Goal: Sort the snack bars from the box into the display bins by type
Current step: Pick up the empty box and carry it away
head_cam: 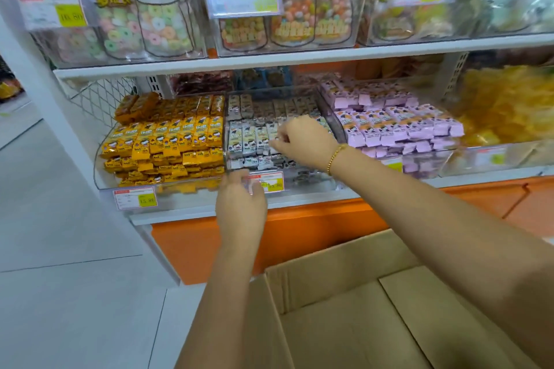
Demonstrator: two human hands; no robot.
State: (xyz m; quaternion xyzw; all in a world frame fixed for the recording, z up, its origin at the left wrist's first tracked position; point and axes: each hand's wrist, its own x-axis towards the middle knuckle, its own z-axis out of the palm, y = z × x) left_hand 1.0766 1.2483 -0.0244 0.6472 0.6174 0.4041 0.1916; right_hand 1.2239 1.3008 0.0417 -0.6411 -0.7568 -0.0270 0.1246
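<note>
Here, the right hand (299, 141) pinches white bars (248, 138) in the middle bin (314, 184) while the left hand (241, 202) curls at its front wall, grip unclear; a careless nudge could spill the packed rows among the neighbouring yellow bars (168, 135), the box (329, 263) waiting below.

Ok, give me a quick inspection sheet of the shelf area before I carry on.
Surface: shelf, three clear bins on it.
Job's things: yellow bars left bin, white bars middle, purple bars right; box below, no bars seen inside.
Clutter: nothing seen.
Hands: right hand pinches white bars in middle bin; left hand at that bin's front, grip unclear.
Cables: nothing seen.
Surroundings: candy bags on upper shelf; floor at left.
</note>
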